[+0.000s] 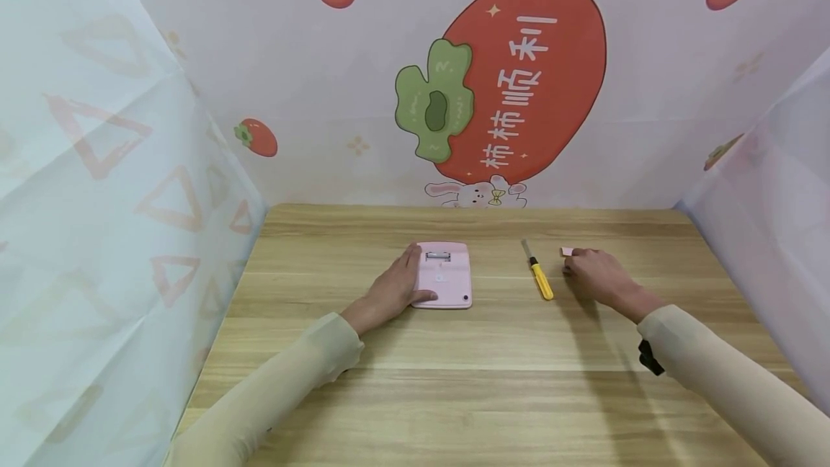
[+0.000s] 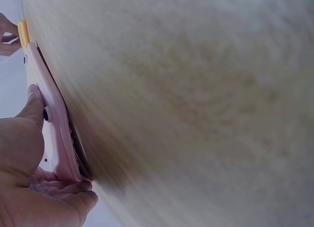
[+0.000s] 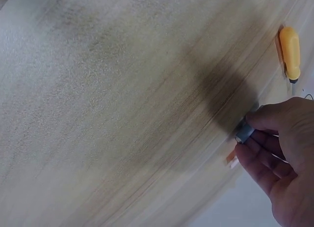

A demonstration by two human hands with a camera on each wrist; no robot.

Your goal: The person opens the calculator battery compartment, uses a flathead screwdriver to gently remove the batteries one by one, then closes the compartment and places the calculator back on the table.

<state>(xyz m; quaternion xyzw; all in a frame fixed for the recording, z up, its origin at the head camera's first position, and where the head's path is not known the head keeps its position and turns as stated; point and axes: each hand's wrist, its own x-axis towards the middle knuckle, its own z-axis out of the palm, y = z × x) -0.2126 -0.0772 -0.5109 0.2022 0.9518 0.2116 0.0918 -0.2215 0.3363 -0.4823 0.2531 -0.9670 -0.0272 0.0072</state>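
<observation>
wood-grain tabletop [image 1: 454, 395] across lower frame, pale back wall [image 1: 324, 78] with large red fruit print [image 1: 558, 92] upper centre, creased white wall [image 1: 84, 258] at left

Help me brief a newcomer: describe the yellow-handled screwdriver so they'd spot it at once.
On the pale wood table, find the flat pink rectangular device. Between it and the person's right hand lies a slim, metal-shafted screwdriver. Its yellow handle sets it apart from the pink device.

Head: looked forward, down, from farthest
Left wrist: faced sideways, close by the pink device [image 2: 57, 119]
Right wrist: looked aslant, close
All three: shared the yellow screwdriver [image 1: 541, 280]
</observation>
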